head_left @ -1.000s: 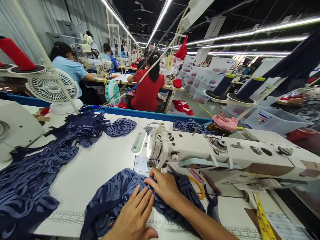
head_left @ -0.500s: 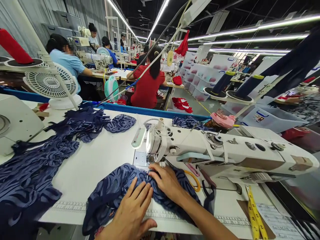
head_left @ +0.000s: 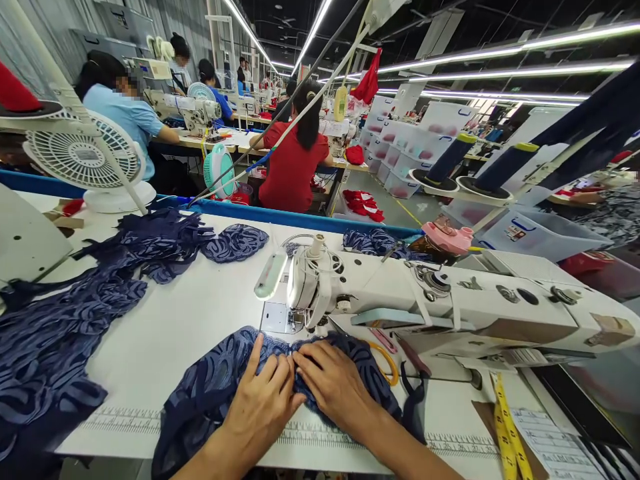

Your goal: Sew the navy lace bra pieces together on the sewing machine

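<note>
Grip unclenched: left hand (head_left: 263, 400) and right hand (head_left: 334, 385) are laid flat on the navy lace (head_left: 215, 380) before the sewing machine (head_left: 400, 300), presumably to hold it smooth.

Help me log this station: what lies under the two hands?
Both the left hand and right hand press flat on a navy lace piece, which lies on the white table. The fabric beneath the palms and the table under it are covered.

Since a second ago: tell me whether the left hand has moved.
Yes. The left hand slid forward over the navy lace, away from the table's printed ruler and toward the sewing machine.
</note>
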### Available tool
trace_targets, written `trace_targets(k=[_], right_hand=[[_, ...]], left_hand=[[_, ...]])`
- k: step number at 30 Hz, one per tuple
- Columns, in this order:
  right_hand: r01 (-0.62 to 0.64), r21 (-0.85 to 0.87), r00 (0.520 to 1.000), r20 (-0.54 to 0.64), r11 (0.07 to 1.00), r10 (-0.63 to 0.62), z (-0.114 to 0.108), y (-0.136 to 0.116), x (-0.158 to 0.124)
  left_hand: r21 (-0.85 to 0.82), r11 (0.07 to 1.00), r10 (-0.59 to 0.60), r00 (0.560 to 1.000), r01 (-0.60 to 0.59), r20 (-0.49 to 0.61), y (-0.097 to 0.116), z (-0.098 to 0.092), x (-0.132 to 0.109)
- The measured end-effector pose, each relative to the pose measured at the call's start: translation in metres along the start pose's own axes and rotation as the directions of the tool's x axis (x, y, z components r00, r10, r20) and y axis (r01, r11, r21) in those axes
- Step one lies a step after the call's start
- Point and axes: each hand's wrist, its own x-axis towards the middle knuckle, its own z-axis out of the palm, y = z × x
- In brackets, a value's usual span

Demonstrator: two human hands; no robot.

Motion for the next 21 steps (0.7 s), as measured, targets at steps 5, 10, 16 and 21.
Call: trace_targets(k=[5,10,16,21], right_hand=[[-0.033,0.009,0.999,0.006,0.999,0.033,-0.001,0.004,-0.003],[-0.232,0.083,0.973,0.040,0.969,0.229,0.000,0.005,0.021],[-0.399,0.086,0.911,0.150,0.913,0.384,0.007,0.005,0.045],[-0.412,0.127,0.905,0.172,0.902,0.390,0.007,0.006,0.046]], left_hand=[[0.070,0.997,-0.014,0.997,0.019,-0.078,0.005,0.006,-0.002],[0.121,0.992,-0.030,0.998,0.036,-0.050,0.008,0.004,-0.002],[0.085,0.991,0.106,0.993,-0.102,-0.047,0.009,-0.009,-0.010],[0.072,0.985,0.160,0.987,-0.159,-0.002,0.004,-0.008,-0.020]])
